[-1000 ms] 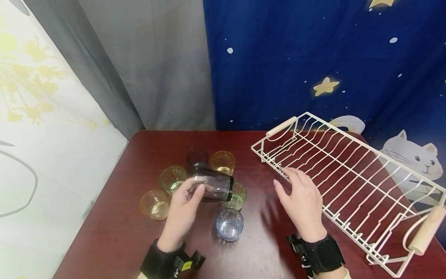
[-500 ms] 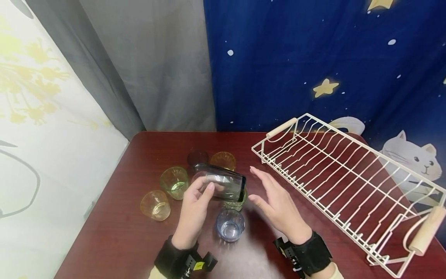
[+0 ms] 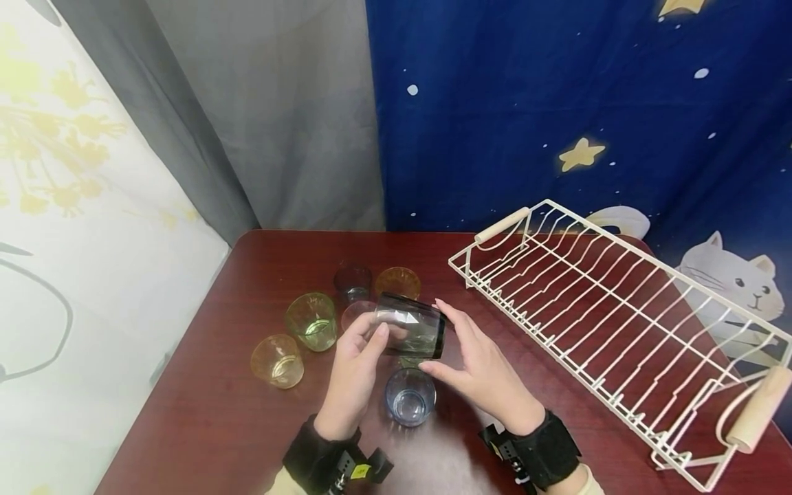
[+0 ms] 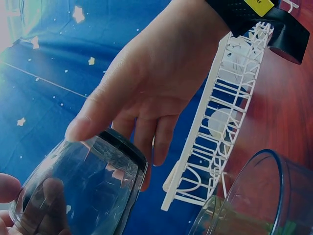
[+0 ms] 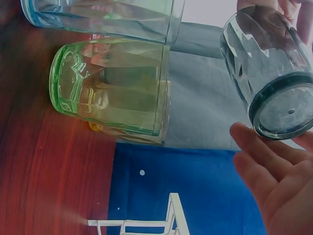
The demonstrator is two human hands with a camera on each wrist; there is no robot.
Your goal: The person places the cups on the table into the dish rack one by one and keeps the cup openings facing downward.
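My left hand (image 3: 354, 371) grips a smoky grey drinking glass (image 3: 411, 333) near its rim and holds it on its side above the table, thick base to the right. My right hand (image 3: 491, 375) is at that base, fingers extended and spread from the thumb, fingertips right at its edge. In the right wrist view the base of the grey glass (image 5: 288, 105) faces the right hand (image 5: 279, 181). Just below the held glass stands a blue glass (image 3: 410, 400). A green glass (image 3: 410, 361) is mostly hidden behind the held one.
A green glass (image 3: 311, 324), a yellow glass (image 3: 278, 363), a dark glass (image 3: 353, 282), an amber glass (image 3: 398, 282) and a pinkish glass (image 3: 354, 313) stand on the red-brown table (image 3: 204, 385). A white wire dish rack (image 3: 597, 282) with wooden handles stands at the right.
The left hand has carried the grey glass to the right. My right hand has moved left from beside the rack to the glass's base.
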